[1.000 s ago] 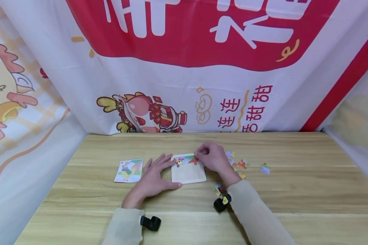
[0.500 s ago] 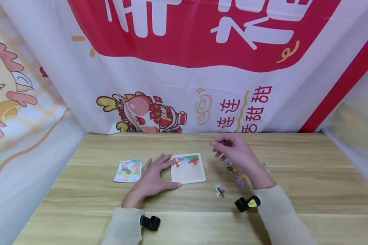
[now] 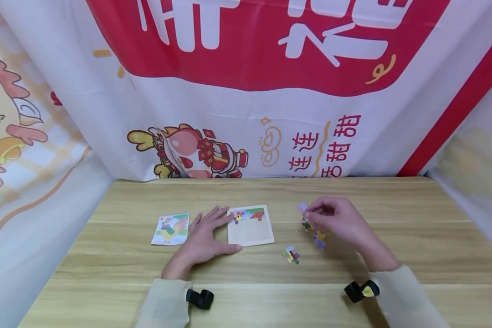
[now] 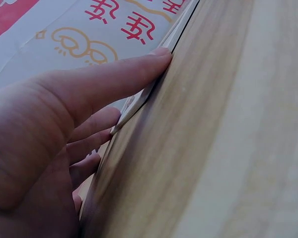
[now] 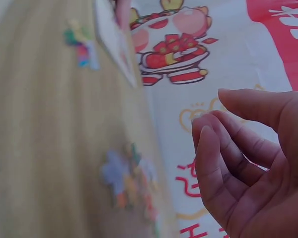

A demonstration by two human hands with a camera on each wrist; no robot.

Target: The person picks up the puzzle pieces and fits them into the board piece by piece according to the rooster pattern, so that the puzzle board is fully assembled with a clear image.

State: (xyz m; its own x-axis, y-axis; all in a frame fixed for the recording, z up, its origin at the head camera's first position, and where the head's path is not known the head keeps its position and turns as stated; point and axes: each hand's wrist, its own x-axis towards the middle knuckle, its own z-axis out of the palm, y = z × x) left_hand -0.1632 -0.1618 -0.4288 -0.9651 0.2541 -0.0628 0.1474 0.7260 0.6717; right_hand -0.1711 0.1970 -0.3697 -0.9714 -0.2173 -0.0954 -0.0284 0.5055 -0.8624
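Note:
My left hand [image 3: 205, 239] is spread at the left side of a square wooden puzzle board [image 3: 250, 234]. Its thumb touches the board's front edge, and fingertips rest at the upper left corner. Fitted puzzle pieces [image 3: 249, 214] form a colourful strip along the board's top; the lower part is bare wood. My right hand [image 3: 342, 221] hovers at the loose pieces [image 3: 320, 239] right of the board, partly covering them. In the right wrist view its thumb [image 5: 253, 106] and bent fingertips stand apart, with nothing visible between them.
A square picture card [image 3: 170, 229] of a bird lies left of my left hand. Another loose piece [image 3: 291, 255] lies in front of the board, to its right. A printed cloth [image 3: 238, 105] hangs behind the wooden table [image 3: 246, 300].
My right hand has left the board's upper right corner and moved right, rising and then lowering over the loose pieces. My left hand has stayed at the board.

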